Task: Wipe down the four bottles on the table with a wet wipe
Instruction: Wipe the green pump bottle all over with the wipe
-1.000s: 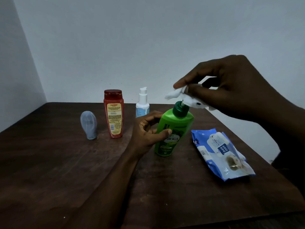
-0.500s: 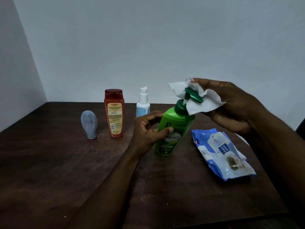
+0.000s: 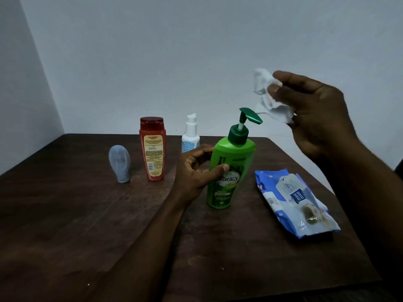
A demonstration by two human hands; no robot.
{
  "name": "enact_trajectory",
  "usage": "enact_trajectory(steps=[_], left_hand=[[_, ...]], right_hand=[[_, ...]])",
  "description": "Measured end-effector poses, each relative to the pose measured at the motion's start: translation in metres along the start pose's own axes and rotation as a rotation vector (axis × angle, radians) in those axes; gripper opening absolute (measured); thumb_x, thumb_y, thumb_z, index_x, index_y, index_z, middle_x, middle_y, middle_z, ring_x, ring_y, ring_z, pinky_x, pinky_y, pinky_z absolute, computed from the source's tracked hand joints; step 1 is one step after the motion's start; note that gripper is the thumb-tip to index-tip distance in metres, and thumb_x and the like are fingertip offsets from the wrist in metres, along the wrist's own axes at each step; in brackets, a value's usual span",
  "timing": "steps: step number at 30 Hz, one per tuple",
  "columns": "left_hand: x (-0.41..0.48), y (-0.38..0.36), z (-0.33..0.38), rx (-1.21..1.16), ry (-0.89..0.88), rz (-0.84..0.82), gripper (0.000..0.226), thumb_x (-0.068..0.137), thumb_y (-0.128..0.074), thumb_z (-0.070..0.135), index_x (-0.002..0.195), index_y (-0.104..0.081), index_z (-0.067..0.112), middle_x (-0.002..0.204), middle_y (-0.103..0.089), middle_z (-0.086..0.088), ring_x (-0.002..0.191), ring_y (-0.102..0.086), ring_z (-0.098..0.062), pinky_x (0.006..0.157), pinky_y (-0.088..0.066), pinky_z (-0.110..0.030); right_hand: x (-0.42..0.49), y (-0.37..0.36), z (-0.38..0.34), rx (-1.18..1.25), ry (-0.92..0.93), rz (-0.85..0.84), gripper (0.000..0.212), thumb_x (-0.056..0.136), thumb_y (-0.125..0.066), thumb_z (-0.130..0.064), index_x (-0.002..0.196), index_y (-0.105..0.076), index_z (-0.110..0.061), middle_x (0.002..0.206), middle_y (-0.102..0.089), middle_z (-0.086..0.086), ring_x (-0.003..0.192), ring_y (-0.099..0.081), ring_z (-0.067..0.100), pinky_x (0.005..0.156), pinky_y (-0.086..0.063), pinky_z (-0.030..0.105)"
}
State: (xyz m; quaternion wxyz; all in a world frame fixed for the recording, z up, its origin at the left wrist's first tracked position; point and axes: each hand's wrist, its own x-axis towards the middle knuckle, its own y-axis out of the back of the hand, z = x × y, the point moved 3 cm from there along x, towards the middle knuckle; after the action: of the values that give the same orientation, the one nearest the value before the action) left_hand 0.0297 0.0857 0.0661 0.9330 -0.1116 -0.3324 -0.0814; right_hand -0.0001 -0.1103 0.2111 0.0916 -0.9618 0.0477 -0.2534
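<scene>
Left hand (image 3: 196,171) has its grip wrapped around the middle of the green pump bottle (image 3: 229,171), thumb pressed across the front label, fingers curled around the back side, so the bottle is held standing on the worktop (image 3: 76,225), leaning just a bit to the right. Forearm comes in low from the bottom of the head view, running up and right over the dark wood. Pump head on top is dark green with the spout pointing right.

Right hand (image 3: 316,114) is up in the air, above and to the right of the pump and not touching it. Its grip is pinched on a crumpled white wet wipe (image 3: 270,99), thumb and forefinger holding the top of it while the rest hangs down bunched against the palm. Other fingers are loosely spread, back of the hand facing the camera, wrist angled down toward the lower right corner.

Rest of the lineup is further back on the worktop: a red bottle (image 3: 152,149) standing upright with its back label showing, a small grey tube (image 3: 120,163) standing on its cap just left of it, and a white pump bottle (image 3: 190,136) partly hidden behind the left hand. None of those are touching each other.

Blue and white wipes pack (image 3: 294,201) lies flat to the right of the green bottle, near it but apart.
</scene>
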Motion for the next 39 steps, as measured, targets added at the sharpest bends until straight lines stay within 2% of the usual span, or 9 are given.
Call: enact_trajectory(steps=[3, 7, 12, 15, 20, 24, 31, 34, 39], left_hand=[[0.000, 0.002, -0.001, 0.013, 0.003, 0.021, 0.044, 0.074, -0.080, 0.020, 0.108, -0.068, -0.004, 0.110, -0.070, -0.024, 0.107, -0.068, -0.034, 0.090, -0.057, -0.043], [0.002, 0.002, 0.000, 0.057, -0.022, 0.035, 0.036, 0.074, -0.081, 0.022, 0.104, -0.071, 0.005, 0.106, -0.071, -0.022, 0.104, -0.067, -0.039, 0.090, -0.057, -0.052], [0.002, 0.001, 0.000, 0.092, -0.060, 0.060, 0.034, 0.071, -0.085, 0.023, 0.102, -0.073, 0.013, 0.099, -0.073, -0.012, 0.098, -0.068, -0.038, 0.088, -0.056, -0.056], [0.002, 0.000, 0.001, 0.099, -0.071, 0.060, 0.035, 0.071, -0.085, 0.021, 0.103, -0.073, 0.012, 0.098, -0.072, -0.010, 0.096, -0.068, -0.036, 0.086, -0.058, -0.049], [0.003, 0.000, 0.001, 0.129, -0.072, 0.065, 0.041, 0.072, -0.084, 0.018, 0.106, -0.071, -0.002, 0.099, -0.071, -0.019, 0.094, -0.068, -0.038, 0.085, -0.058, -0.047], [0.002, 0.000, 0.000, 0.159, -0.085, 0.073, 0.043, 0.072, -0.083, 0.019, 0.107, -0.070, -0.003, 0.100, -0.071, -0.021, 0.094, -0.068, -0.037, 0.086, -0.058, -0.046], [0.002, -0.002, 0.004, 0.170, -0.101, 0.063, 0.043, 0.073, -0.081, 0.023, 0.110, -0.070, 0.005, 0.098, -0.070, -0.013, 0.093, -0.068, -0.021, 0.086, -0.055, -0.036], [0.002, 0.000, 0.004, 0.150, -0.101, 0.062, 0.041, 0.073, -0.081, 0.023, 0.109, -0.070, 0.007, 0.097, -0.071, -0.011, 0.092, -0.068, -0.022, 0.086, -0.056, -0.037], [0.003, 0.001, 0.000, 0.137, -0.076, 0.072, 0.045, 0.072, -0.083, 0.019, 0.107, -0.070, -0.006, 0.099, -0.071, -0.022, 0.093, -0.067, -0.041, 0.086, -0.056, -0.051]], right_hand=[[-0.010, 0.003, 0.012, -0.125, -0.002, 0.035, 0.024, 0.085, -0.070, 0.002, 0.103, -0.076, -0.013, 0.088, -0.078, 0.000, 0.081, -0.072, 0.015, 0.066, -0.053, 0.024], [-0.043, -0.001, 0.022, -0.174, 0.044, 0.055, 0.027, 0.084, -0.066, 0.003, 0.099, -0.078, -0.015, 0.091, -0.079, 0.001, 0.091, -0.075, 0.018, 0.081, -0.059, 0.033], [-0.086, -0.022, 0.025, -0.586, 0.540, 0.039, 0.034, 0.083, -0.067, 0.009, 0.107, -0.077, -0.014, 0.106, -0.071, 0.001, 0.103, -0.068, 0.009, 0.087, -0.058, 0.032], [-0.084, -0.026, 0.033, -0.853, 0.752, -0.005, 0.034, 0.085, -0.071, 0.003, 0.117, -0.073, -0.009, 0.104, -0.063, 0.008, 0.098, -0.059, 0.008, 0.086, -0.047, 0.015], [-0.078, -0.029, 0.032, -0.965, 0.707, -0.048, 0.035, 0.088, -0.068, -0.003, 0.122, -0.071, -0.012, 0.097, -0.056, 0.007, 0.084, -0.050, 0.005, 0.074, -0.038, 0.007], [-0.079, -0.035, 0.024, -1.057, 0.641, -0.065, 0.035, 0.091, -0.061, -0.008, 0.124, -0.070, -0.014, 0.100, -0.056, 0.006, 0.084, -0.055, 0.011, 0.071, -0.050, 0.029], [-0.079, -0.057, 0.013, -1.370, 0.468, -0.079, 0.042, 0.093, -0.057, -0.016, 0.135, -0.060, -0.021, 0.121, -0.052, 0.004, 0.111, -0.054, 0.025, 0.072, -0.037, 0.031], [-0.079, -0.057, 0.019, -1.321, 0.489, -0.055, 0.040, 0.093, -0.058, -0.015, 0.133, -0.062, -0.020, 0.118, -0.053, 0.005, 0.105, -0.057, 0.024, 0.070, -0.033, 0.027], [-0.080, -0.036, 0.030, -1.046, 0.629, -0.017, 0.035, 0.089, -0.068, -0.009, 0.123, -0.070, -0.016, 0.097, -0.060, 0.002, 0.085, -0.061, 0.016, 0.071, -0.052, 0.032]])
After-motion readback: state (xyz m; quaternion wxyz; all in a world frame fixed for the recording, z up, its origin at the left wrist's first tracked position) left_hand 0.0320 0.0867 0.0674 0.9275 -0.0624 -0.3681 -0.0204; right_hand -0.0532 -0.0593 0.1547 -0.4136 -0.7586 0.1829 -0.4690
